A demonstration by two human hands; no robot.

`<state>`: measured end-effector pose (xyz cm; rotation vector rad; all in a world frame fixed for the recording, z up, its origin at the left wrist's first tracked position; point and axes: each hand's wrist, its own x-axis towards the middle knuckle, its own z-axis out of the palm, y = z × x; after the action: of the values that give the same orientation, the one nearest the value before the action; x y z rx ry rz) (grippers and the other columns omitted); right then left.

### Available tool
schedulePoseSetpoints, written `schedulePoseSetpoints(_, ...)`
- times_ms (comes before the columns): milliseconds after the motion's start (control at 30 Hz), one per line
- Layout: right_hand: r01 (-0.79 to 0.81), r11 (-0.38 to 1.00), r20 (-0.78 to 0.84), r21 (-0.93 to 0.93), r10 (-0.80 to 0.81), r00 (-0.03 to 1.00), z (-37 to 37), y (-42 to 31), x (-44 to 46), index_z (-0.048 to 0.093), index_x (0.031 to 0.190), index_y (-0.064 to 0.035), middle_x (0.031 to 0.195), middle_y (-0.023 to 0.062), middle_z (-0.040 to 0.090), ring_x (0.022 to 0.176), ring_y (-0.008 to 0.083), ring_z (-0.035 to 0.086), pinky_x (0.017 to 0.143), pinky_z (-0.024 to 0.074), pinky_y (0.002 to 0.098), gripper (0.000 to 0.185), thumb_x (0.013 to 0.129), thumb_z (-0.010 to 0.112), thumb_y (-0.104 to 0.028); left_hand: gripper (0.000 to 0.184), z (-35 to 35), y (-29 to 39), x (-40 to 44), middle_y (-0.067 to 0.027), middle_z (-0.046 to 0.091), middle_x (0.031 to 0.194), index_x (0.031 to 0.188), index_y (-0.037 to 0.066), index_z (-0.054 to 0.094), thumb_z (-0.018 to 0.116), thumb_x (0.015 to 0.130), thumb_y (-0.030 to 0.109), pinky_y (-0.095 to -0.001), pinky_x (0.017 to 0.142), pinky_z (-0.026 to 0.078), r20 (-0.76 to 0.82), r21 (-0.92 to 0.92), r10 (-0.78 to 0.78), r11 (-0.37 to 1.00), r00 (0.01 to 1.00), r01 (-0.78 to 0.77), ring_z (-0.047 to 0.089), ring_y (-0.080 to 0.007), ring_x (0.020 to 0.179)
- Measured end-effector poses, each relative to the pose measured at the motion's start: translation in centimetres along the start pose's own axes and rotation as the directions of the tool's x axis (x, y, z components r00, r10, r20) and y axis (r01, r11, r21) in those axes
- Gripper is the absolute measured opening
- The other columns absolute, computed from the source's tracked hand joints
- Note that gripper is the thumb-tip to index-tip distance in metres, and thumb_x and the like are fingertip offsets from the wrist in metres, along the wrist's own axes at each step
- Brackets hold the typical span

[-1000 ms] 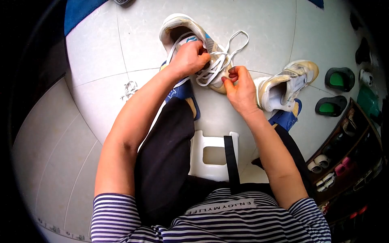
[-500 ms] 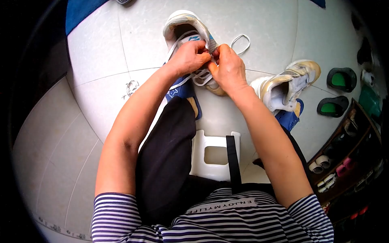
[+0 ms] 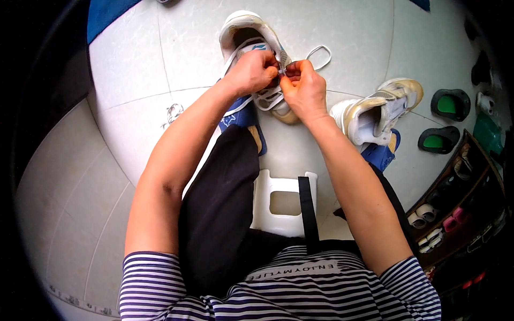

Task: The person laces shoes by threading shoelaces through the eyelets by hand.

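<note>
A white sneaker (image 3: 239,22) with a yellowed sole is held over the floor near my feet, its heel pointing away from me. Both hands meet at its eyelet edge. My left hand (image 3: 251,73) is closed, pinching the white shoelace (image 3: 320,49) beside the tongue. From the other side, my right hand (image 3: 307,93) pinches the same lace, a short bit of it showing between the fingertips. One loop of lace sticks out to the right of the hands, and more crosses the toe. My fingers partly hide the eyelets.
A second white sneaker (image 3: 364,124) rests by my right foot in a blue slipper (image 3: 383,155). Another blue slipper (image 3: 241,122) is on my left foot. Green-lined black slippers (image 3: 439,140) and a shoe rack (image 3: 465,184) stand at right. A white stool (image 3: 285,220) is beneath me.
My fingertips have drawn slightly apart, and the lace between them now shows. The sneaker has shifted a little to the right and away from me.
</note>
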<state>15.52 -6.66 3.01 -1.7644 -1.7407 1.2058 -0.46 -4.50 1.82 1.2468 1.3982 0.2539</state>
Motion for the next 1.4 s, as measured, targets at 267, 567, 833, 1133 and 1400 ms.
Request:
schedulePoseSetpoints(267,0.011,0.999,0.030,-0.041,-0.010,0.999,-0.2,0.2,0.2,0.055,0.092,0.0021,0.081,0.0121,0.067,0.072,0.0213,0.068,0.068,0.0543,0.0303,0.022,0.075,0.066,-0.005,0.016,0.1,0.2,-0.3,-0.0068,0.065,0.080,0.099,-0.003,0.061,0.053,0.088,0.006,-0.0271,0.068,0.050,0.109,-0.072,-0.035,0.996,0.993,0.043,0.058,-0.0110,0.073)
schedulePoseSetpoints(567,0.046,0.998,0.023,-0.046,-0.045,0.999,-0.4,-0.3,0.2,0.054,0.089,0.0000,0.079,0.0173,0.064,0.072,0.0343,0.063,0.067,0.0508,0.0409,0.019,0.073,0.062,-0.003,0.022,1.1,0.9,-0.3,-0.0198,0.063,0.078,0.083,0.001,0.061,0.060,0.075,0.022,-0.0434,0.068,0.048,-0.116,0.081,0.095,0.993,0.989,-0.086,0.061,-0.0380,0.076)
schedulePoseSetpoints(833,0.045,0.999,0.001,0.003,-0.045,0.999,-0.4,-0.2,0.4,0.051,0.093,0.0000,0.078,0.0170,0.064,0.071,0.0347,0.063,0.066,0.0509,0.0416,0.021,0.074,0.060,-0.003,0.025,0.9,0.9,-0.7,-0.0209,0.062,0.078,0.085,0.001,0.061,0.060,0.074,0.023,-0.0466,0.066,0.047,-0.084,0.412,0.211,0.897,0.974,-0.159,0.060,-0.0389,0.075)
schedulePoseSetpoints(1133,-0.034,0.995,0.073,0.091,0.028,0.997,-1.2,-0.3,0.6,0.048,0.106,-0.0003,0.076,0.0129,0.065,0.067,0.0292,0.065,0.064,0.0520,0.0375,0.036,0.073,0.062,-0.004,0.020,-1.1,1.5,-1.3,-0.0219,0.062,0.083,0.084,0.000,0.057,0.057,0.077,0.019,-0.0458,0.071,0.047,-0.023,0.231,0.176,0.959,0.984,-0.166,0.060,-0.0388,0.081)
schedulePoseSetpoints(1400,0.067,0.997,0.093,0.025,-0.069,0.993,-1.7,-0.4,1.2,0.047,0.107,-0.0011,0.075,0.0115,0.065,0.066,0.0293,0.065,0.062,0.0517,0.0381,0.036,0.074,0.062,-0.004,0.020,0.2,0.8,-0.6,-0.0189,0.061,0.076,0.081,0.002,0.058,0.060,0.077,0.022,-0.0457,0.066,0.047,-0.077,0.204,0.250,0.951,0.965,-0.231,0.060,-0.0374,0.077)
